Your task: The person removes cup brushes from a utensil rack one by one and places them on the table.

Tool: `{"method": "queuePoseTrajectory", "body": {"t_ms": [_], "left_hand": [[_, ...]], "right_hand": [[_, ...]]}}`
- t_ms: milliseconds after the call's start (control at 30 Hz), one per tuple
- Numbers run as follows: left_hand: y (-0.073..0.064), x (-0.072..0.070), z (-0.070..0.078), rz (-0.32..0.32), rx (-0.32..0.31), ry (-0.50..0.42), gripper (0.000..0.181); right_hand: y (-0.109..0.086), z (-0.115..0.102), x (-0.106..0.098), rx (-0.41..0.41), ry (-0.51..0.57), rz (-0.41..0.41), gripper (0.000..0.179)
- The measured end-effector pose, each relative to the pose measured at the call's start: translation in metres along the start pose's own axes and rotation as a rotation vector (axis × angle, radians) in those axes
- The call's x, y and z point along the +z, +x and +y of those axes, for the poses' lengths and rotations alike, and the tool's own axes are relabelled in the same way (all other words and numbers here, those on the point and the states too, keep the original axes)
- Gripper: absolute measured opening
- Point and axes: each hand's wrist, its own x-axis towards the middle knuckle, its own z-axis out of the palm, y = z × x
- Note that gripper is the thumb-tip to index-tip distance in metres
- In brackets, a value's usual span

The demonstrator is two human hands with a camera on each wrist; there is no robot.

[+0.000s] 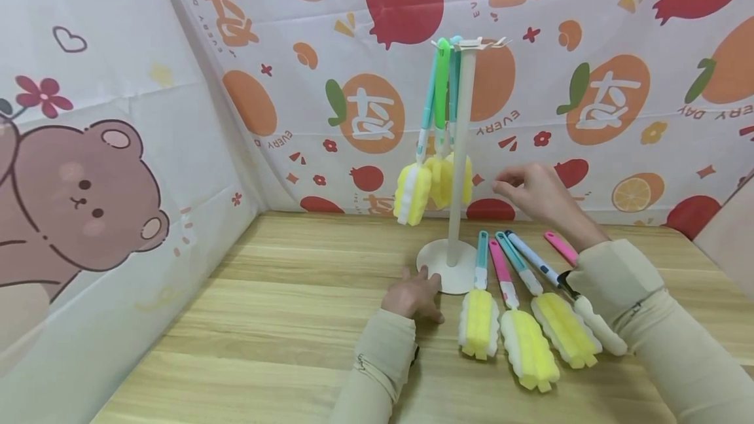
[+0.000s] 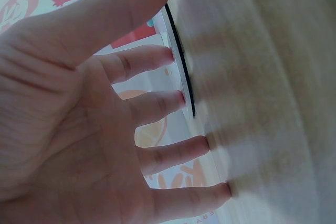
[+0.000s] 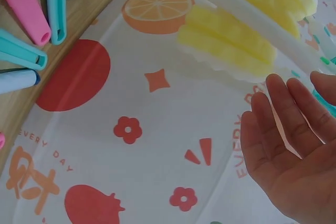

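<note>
My left hand [image 1: 412,294] rests with spread fingers at the front left edge of the white round base [image 1: 432,257] of a stand. In the left wrist view, fingertips [image 2: 176,98] touch the base's rim and the wood. My right hand [image 1: 536,192] is raised to the right of the white pole [image 1: 462,149], apart from it, fingers loosely bent and holding nothing. From the stand's top hooks [image 1: 485,44] hang several sponge brushes, among them a green-handled brush [image 1: 442,84] and a teal-handled brush [image 1: 427,116], with yellow and white sponge heads [image 1: 415,192].
Several sponge brushes lie right of the base: a teal one [image 1: 479,322], a pink one [image 1: 527,349], another teal one [image 1: 565,329] and a light-blue-handled one [image 1: 533,257]. A further pink handle [image 1: 561,247] is partly behind my right sleeve [image 1: 618,280]. A fruit-print cloth [image 1: 283,51] hangs behind the wooden table [image 1: 265,319].
</note>
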Motion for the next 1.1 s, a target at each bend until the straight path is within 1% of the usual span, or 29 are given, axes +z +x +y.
{"method": "queuePoseTrajectory", "body": {"t_ms": [300, 433, 533, 600, 767, 1100], "left_hand": [[0.000, 0.001, -0.001, 0.008, 0.001, -0.005, 0.053], [0.000, 0.001, -0.001, 0.007, 0.003, -0.002, 0.054], [0.000, 0.001, -0.002, 0.005, 0.001, -0.011, 0.054], [0.000, 0.000, -0.002, 0.004, 0.000, -0.015, 0.054], [0.000, -0.001, -0.002, 0.000, 0.000, -0.013, 0.055], [0.000, 0.000, 0.000, 0.002, 0.010, -0.004, 0.054]], "right_hand": [[0.002, -0.013, 0.001, -0.012, 0.012, 0.015, 0.029], [0.004, -0.020, 0.003, -0.051, 0.023, 0.027, 0.028], [0.006, -0.024, 0.005, -0.092, 0.033, 0.050, 0.028], [0.007, -0.026, 0.006, -0.105, 0.048, 0.066, 0.029], [0.008, -0.031, 0.008, -0.114, 0.076, 0.082, 0.029], [0.012, -0.041, 0.009, -0.140, 0.070, 0.084, 0.031]]}}
